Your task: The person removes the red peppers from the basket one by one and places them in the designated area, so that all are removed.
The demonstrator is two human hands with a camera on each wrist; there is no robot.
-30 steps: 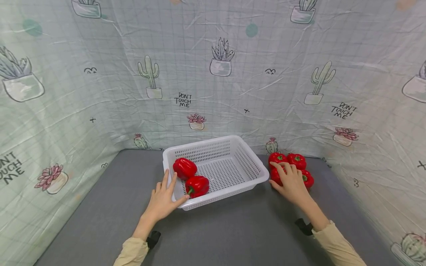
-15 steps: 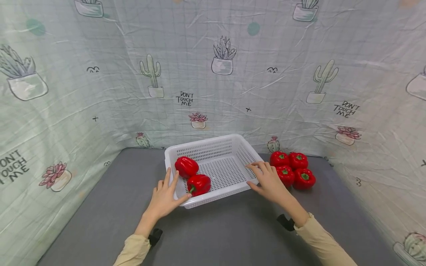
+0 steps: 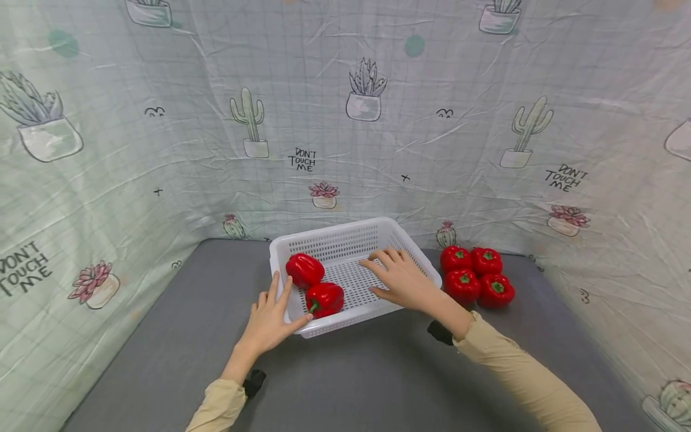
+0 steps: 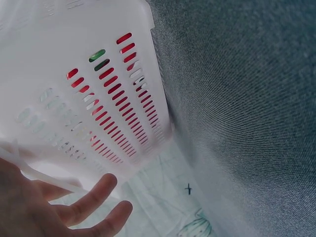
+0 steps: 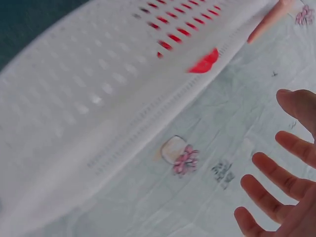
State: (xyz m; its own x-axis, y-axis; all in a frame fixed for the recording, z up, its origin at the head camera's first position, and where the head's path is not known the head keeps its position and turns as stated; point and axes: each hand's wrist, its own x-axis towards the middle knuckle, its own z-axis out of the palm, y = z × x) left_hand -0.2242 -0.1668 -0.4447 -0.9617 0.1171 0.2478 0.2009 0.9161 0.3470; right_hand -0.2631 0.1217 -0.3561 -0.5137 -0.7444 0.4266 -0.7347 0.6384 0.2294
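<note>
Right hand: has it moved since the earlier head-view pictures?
Yes. The right hand has moved left in the head view, from over the four red bell peppers to over the white perforated plastic basket.

A grey table (image 3: 356, 384); behind it and along both sides, a wrinkled pale cloth (image 3: 308, 36) — printed cacti (image 3: 248, 114), potted succulents (image 3: 365, 96), lettering (image 3: 303, 159); a cut-off print (image 3: 675, 399) lower right, probably another cactus.

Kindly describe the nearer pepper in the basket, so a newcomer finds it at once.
On the grey table stands a white basket. Two red peppers lie in its left end, beside the left hand. The wanted pepper is nearer the front rim; its green stem shows, its neighbour shows none.
</note>
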